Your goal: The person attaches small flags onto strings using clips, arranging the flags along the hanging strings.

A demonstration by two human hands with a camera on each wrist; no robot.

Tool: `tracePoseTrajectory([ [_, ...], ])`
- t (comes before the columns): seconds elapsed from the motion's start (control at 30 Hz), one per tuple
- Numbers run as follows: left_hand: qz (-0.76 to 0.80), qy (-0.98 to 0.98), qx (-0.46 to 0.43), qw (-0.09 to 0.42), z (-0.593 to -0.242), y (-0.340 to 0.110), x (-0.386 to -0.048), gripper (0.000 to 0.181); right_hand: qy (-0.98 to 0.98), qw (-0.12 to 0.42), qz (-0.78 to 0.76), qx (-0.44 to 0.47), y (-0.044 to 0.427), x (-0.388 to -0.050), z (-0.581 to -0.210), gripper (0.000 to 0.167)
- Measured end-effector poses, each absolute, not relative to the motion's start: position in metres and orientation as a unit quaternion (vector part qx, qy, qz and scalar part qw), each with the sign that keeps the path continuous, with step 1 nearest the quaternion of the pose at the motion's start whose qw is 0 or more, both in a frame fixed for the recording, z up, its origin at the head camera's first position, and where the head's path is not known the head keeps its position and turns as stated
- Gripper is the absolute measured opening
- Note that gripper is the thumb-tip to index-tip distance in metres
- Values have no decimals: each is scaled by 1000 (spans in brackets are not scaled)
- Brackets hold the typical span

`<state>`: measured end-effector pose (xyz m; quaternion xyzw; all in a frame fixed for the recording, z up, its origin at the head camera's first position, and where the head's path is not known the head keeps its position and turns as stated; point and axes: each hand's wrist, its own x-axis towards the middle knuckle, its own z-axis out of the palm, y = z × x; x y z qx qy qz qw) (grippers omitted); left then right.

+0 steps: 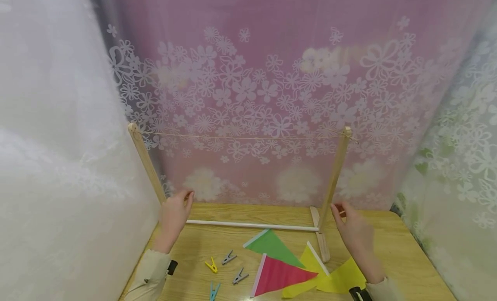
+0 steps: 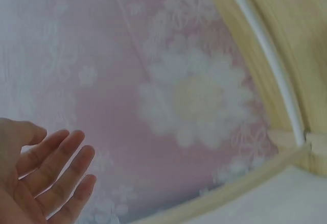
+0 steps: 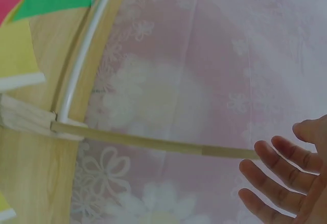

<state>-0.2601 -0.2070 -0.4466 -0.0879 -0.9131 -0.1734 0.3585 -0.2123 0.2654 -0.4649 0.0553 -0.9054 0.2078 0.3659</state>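
Observation:
A wooden frame stands on the table, with a left post, a right post, a white rod low between them and a thin string tied across the tops. My left hand is in the air beside the left post; in the left wrist view that hand has loosely bent fingers around nothing. My right hand hovers close to the right post; in the right wrist view the hand holds nothing, its fingertips near the post. Whether they touch it, I cannot tell.
Green, red and yellow triangular flags lie on the table's front right, partly overlapping. Left of them lie a yellow clip, two grey clips and a blue clip. A flowered pink curtain hangs behind.

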Motion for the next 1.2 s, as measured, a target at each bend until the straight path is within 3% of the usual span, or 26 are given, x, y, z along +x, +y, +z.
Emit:
tracePoseTrajectory([
  [0.3, -164, -908, -5, 385, -419, -271, -279, 22, -897, 394, 191, 62, 286, -232, -441, 22],
  [0.5, -165, -906, 46, 386, -414, -296, -292, 19, -916, 351, 187, 46, 292, -243, -434, 29],
  [0.63, -162, -915, 76, 361, -414, -305, -297, 23, -927, 322, 188, 43, 294, -252, -435, 31],
  [1.0, -122, -935, 30, 330, -421, -316, -308, 26, -922, 354, 141, 68, 293, -269, -456, 29],
  [1.2, -107, -939, 13, 325, -424, -320, -312, 26, -903, 409, 88, 96, 291, -280, -464, 64],
])
